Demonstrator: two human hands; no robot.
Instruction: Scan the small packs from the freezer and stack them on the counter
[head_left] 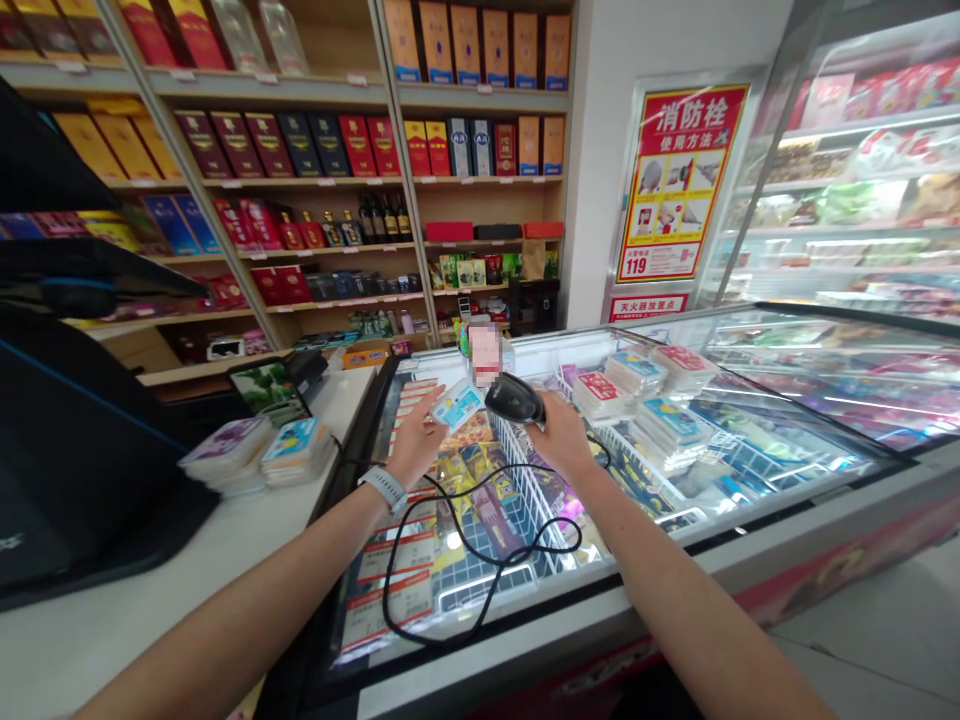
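**Small pack and scanner held close together above the freezer**

Far left of my hands, a black checkout terminal (pixel 75 470) stands by the white counter (pixel 127 570), and two stacks of flat packs (pixel 296 450) lie on this counter. My left hand (pixel 415 437) is almost closed and pinches a small blue-and-white pack (pixel 457 405) between thumb and fingers, with a white watch (pixel 385 489) on the wrist. Just right of the pack, my right hand (pixel 561 437) closes firmly around a black barcode scanner (pixel 516 400), and the scanner head points at the pack. They are very near, but I cannot tell if they touch. The black cable (pixel 480 540) hangs in loops below my hands, over the chest freezer (pixel 600 610). More stacked packs (pixel 634 375) sit in the freezer, right of my right hand.
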